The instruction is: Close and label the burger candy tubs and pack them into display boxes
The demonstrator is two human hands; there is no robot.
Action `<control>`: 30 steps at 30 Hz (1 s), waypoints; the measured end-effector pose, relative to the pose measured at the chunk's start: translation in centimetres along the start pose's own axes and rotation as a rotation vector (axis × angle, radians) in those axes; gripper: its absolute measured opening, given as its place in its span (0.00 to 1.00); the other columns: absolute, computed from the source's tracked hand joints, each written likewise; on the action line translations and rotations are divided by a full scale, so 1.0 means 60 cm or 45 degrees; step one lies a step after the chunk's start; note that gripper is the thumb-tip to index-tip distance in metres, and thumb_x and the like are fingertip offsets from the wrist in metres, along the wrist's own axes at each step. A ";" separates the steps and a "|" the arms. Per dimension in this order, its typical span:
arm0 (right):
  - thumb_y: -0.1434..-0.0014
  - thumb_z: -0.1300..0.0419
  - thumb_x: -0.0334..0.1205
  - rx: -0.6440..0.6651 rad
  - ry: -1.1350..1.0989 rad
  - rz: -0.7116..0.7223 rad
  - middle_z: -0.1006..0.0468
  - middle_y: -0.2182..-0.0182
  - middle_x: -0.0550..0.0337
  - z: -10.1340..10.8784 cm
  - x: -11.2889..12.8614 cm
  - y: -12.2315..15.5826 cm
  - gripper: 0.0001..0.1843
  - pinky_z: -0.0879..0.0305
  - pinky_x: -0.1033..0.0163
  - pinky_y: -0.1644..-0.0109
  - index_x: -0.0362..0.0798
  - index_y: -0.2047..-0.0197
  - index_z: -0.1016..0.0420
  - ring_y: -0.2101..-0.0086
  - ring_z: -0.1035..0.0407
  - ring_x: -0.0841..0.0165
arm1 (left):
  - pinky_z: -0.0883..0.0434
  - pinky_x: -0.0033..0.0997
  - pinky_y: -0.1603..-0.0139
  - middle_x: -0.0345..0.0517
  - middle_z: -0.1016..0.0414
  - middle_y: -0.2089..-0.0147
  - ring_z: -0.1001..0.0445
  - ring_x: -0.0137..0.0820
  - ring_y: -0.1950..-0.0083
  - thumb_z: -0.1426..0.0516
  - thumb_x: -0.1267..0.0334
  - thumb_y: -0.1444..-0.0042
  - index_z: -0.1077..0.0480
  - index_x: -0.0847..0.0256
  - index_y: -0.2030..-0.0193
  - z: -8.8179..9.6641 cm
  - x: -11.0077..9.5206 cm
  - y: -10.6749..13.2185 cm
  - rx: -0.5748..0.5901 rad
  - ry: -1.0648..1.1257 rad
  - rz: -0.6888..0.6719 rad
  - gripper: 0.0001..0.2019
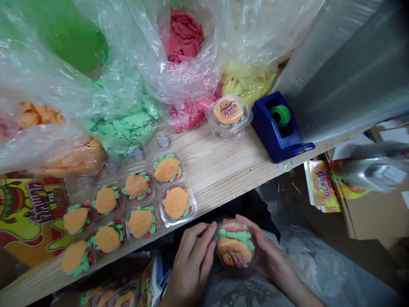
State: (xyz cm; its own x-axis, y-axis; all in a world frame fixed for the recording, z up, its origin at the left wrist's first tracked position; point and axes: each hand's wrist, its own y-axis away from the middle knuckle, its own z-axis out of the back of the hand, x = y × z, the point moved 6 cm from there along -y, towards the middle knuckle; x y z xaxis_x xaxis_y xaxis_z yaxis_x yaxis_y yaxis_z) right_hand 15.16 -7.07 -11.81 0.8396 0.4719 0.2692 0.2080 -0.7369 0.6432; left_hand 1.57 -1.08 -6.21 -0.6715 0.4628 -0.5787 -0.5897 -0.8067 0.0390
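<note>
Between my two hands, just off the table's front edge, is a clear plastic box [235, 245] with a toy burger in it: an orange bun, green and red layers, and a printed sticker. My left hand [195, 256] presses its fingers against the box's left side. On the other side my right hand [271, 251] wraps round it, thumb side up. Both palms are partly hidden. Nearest on the table is an open clear tray holding a burger [177, 203], one of several in two rows.
A closed burger box [228, 115] with a sticker stands beside a blue tape dispenser [277, 128] holding green tape. Plastic bags of green pieces [128, 121], red pieces [185, 36] and yellow pieces [247, 81] line the back. Printed cards [322, 185] lie low at right.
</note>
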 end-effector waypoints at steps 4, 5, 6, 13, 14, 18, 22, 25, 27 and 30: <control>0.45 0.45 0.52 0.154 0.196 -0.008 0.27 0.51 0.57 -0.010 0.008 0.003 0.16 0.40 0.56 0.47 0.51 0.59 0.27 0.50 0.34 0.59 | 0.29 0.25 0.55 0.49 0.30 0.56 0.29 0.30 0.56 0.49 0.72 0.42 0.35 0.60 0.49 0.001 -0.015 0.002 -0.011 0.072 -0.029 0.14; 0.43 0.47 0.53 0.160 0.324 -0.009 0.27 0.52 0.57 -0.012 0.013 0.005 0.16 0.41 0.56 0.47 0.51 0.61 0.28 0.51 0.34 0.59 | 0.29 0.27 0.55 0.49 0.30 0.57 0.29 0.31 0.57 0.49 0.72 0.42 0.34 0.60 0.51 0.003 -0.021 0.004 -0.044 0.061 -0.052 0.13; 0.41 0.49 0.53 0.147 0.478 -0.009 0.27 0.53 0.58 -0.013 0.019 0.008 0.15 0.42 0.56 0.46 0.51 0.61 0.30 0.51 0.34 0.60 | 0.29 0.29 0.55 0.48 0.30 0.59 0.29 0.31 0.58 0.49 0.73 0.43 0.34 0.60 0.52 0.004 -0.026 0.005 -0.075 0.041 -0.069 0.13; 0.37 0.56 0.48 0.061 0.990 0.021 0.28 0.57 0.59 -0.017 0.036 0.020 0.15 0.43 0.59 0.45 0.53 0.58 0.32 0.51 0.37 0.63 | 0.27 0.29 0.59 0.49 0.31 0.60 0.29 0.32 0.59 0.49 0.74 0.46 0.37 0.61 0.54 -0.004 -0.045 -0.015 0.191 0.172 -0.156 0.13; 0.36 0.56 0.48 0.079 0.990 0.023 0.28 0.57 0.59 -0.016 0.035 0.020 0.15 0.43 0.59 0.45 0.53 0.58 0.31 0.50 0.37 0.63 | 0.27 0.29 0.59 0.49 0.31 0.60 0.29 0.32 0.59 0.49 0.74 0.47 0.37 0.60 0.54 -0.004 -0.047 -0.020 0.242 0.185 -0.153 0.14; 0.36 0.57 0.45 0.082 1.013 0.045 0.26 0.60 0.60 -0.017 0.036 0.022 0.15 0.41 0.59 0.47 0.53 0.59 0.31 0.55 0.34 0.64 | 0.27 0.33 0.58 0.50 0.32 0.59 0.30 0.34 0.57 0.49 0.74 0.48 0.37 0.61 0.54 -0.007 -0.056 -0.040 0.425 0.176 -0.037 0.14; 0.35 0.57 0.46 0.077 1.031 0.014 0.25 0.62 0.62 -0.030 0.042 0.026 0.15 0.40 0.61 0.49 0.55 0.58 0.30 0.57 0.32 0.66 | 0.28 0.40 0.56 0.51 0.31 0.59 0.31 0.37 0.57 0.49 0.74 0.49 0.34 0.63 0.59 -0.019 -0.073 -0.056 0.576 0.209 0.077 0.11; 0.36 0.54 0.46 0.072 1.015 0.016 0.25 0.56 0.63 -0.033 0.048 0.025 0.15 0.42 0.62 0.46 0.56 0.56 0.28 0.53 0.34 0.67 | 0.30 0.44 0.56 0.52 0.30 0.60 0.32 0.39 0.58 0.50 0.73 0.47 0.33 0.64 0.63 -0.028 -0.084 -0.066 0.646 0.211 0.079 0.07; 0.36 0.53 0.44 0.055 0.959 0.004 0.26 0.53 0.64 -0.027 0.049 0.019 0.15 0.45 0.61 0.44 0.55 0.55 0.27 0.51 0.35 0.66 | 0.30 0.45 0.56 0.51 0.30 0.60 0.32 0.39 0.58 0.50 0.71 0.45 0.33 0.63 0.61 -0.027 -0.085 -0.073 0.650 0.216 0.091 0.07; 0.37 0.53 0.41 0.076 0.826 -0.025 0.25 0.55 0.61 -0.016 0.048 0.009 0.17 0.46 0.58 0.43 0.51 0.54 0.26 0.51 0.35 0.64 | 0.31 0.42 0.54 0.49 0.31 0.59 0.33 0.38 0.56 0.50 0.69 0.43 0.33 0.61 0.60 -0.021 -0.084 -0.082 0.675 0.283 0.101 0.07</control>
State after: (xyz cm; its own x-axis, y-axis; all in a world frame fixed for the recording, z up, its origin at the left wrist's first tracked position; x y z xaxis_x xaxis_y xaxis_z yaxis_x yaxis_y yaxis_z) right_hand 17.19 -5.66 -10.01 0.3659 0.6681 0.6478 0.2633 -0.7420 0.6165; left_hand 8.40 0.11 -4.54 -0.6461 0.2737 -0.7125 -0.7241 -0.5149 0.4588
